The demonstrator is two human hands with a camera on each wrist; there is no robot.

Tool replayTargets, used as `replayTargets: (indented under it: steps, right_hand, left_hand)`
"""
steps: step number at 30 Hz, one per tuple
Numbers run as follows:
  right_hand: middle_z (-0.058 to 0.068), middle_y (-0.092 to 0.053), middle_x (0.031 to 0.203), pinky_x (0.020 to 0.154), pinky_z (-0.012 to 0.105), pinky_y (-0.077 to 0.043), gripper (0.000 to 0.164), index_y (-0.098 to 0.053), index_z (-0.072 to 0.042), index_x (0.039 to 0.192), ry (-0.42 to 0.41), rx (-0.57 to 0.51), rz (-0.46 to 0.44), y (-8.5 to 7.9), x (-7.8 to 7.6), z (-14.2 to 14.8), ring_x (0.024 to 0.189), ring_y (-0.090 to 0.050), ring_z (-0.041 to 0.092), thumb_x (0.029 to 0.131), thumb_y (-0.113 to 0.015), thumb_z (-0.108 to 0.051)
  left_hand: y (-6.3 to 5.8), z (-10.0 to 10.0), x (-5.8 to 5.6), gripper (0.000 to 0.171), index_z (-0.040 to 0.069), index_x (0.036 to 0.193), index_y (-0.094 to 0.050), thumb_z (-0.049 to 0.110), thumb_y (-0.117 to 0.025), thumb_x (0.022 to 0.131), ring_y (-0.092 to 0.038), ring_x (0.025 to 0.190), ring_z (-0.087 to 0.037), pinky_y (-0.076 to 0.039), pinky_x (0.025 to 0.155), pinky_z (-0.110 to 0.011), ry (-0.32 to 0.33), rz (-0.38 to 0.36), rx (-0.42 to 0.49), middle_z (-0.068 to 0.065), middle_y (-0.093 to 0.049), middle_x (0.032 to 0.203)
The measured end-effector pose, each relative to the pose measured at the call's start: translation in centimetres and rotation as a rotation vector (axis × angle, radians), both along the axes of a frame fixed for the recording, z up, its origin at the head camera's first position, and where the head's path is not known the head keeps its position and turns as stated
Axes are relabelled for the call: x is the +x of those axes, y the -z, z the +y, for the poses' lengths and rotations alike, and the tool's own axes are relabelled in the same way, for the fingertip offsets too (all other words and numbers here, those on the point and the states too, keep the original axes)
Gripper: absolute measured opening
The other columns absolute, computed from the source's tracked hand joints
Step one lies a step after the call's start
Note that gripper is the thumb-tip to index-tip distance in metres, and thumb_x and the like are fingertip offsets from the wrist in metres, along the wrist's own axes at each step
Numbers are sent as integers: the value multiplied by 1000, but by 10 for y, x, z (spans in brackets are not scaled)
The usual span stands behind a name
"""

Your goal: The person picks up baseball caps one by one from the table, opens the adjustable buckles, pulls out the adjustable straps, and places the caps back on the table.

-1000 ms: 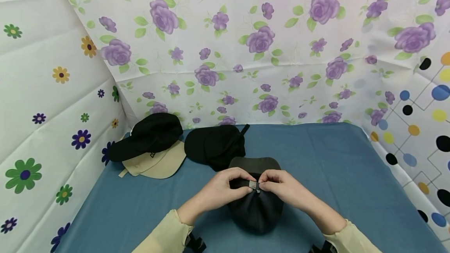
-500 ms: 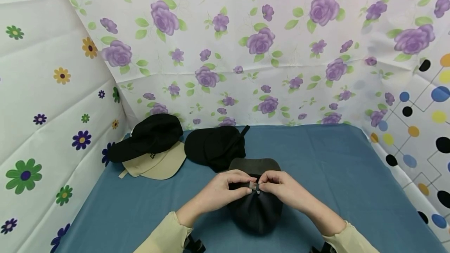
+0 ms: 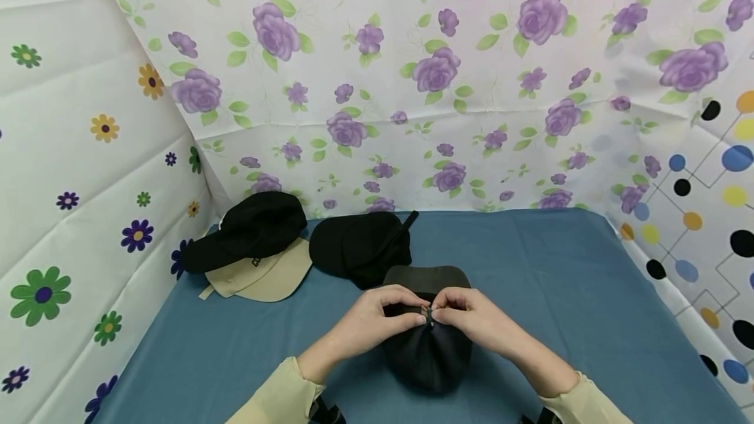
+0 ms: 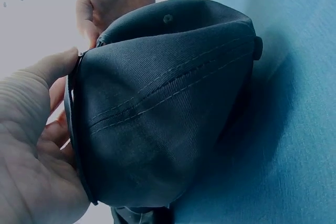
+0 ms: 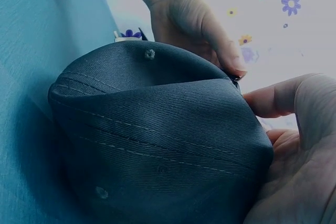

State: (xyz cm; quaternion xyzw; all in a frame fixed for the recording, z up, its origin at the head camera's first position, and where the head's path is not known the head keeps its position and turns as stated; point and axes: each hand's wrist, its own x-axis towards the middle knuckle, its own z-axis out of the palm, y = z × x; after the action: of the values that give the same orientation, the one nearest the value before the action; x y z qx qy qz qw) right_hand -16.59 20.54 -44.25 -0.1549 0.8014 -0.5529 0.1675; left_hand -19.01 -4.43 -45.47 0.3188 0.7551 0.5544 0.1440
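A dark grey baseball cap [image 3: 432, 365] lies crown toward me on the blue cloth, its brim [image 3: 427, 278] pointing away. My left hand [image 3: 374, 319] pinches the back strap at its metal buckle between thumb and index finger. From the other side my right hand [image 3: 477, 316] pinches the strap's other part, fingertips almost touching the left ones. Fingertips mostly hide the buckle. In the left wrist view, stitched seams cross the cap's crown [image 4: 157, 103] and the left thumb [image 4: 58, 66] presses at the rim. The right wrist view shows the crown [image 5: 157, 124] folded inward below the strap.
Another black cap [image 3: 353, 244] lies just behind the grey one. Farther left, a black cap [image 3: 259, 224] rests on a beige cap [image 3: 277, 273]. Blue cloth [image 3: 559, 300] covers the table, and flowered sheets [image 3: 365, 84] hang behind and at the left.
My left fingertips have shifted slightly right toward the right ones, covering most of the metal buckle that showed before. The cap and the other caps stay in place.
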Motion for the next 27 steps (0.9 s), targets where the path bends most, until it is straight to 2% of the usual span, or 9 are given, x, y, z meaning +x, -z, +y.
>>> replayTargets:
  steps: [7, 15, 27]
  right_hand:
    - [8, -62, 96, 77, 37, -45, 18, -70, -7, 104, 1, -5, -1, 1, 0, 0, 86, -54, 24, 104, -61, -22]
    - [9, -65, 102, 80, 37, -46, 19, -69, -5, 104, 2, -12, -6, 0, 1, -1, 90, -56, 25, 104, -62, -22]
    - [9, -63, 99, 78, 37, -45, 20, -69, -4, 104, -5, -21, -13, 0, 1, -2, 88, -54, 24, 104, -62, -23]
  left_hand:
    - [1, 2, 1, 24, 32, 117, -74, 42, -73, 95, -61, 114, -7, -49, 98, -34, -58, 30, -42, 13, -68, 117]
    - [4, 0, 1, 24, 30, 117, -74, 37, -76, 94, -63, 110, -5, -50, 99, -32, -26, 155, -50, 15, -68, 115]
    - [6, 4, 3, 18, 32, 113, -72, 33, -76, 96, -61, 108, -1, -50, 98, -31, -69, 297, -87, 19, -65, 113]
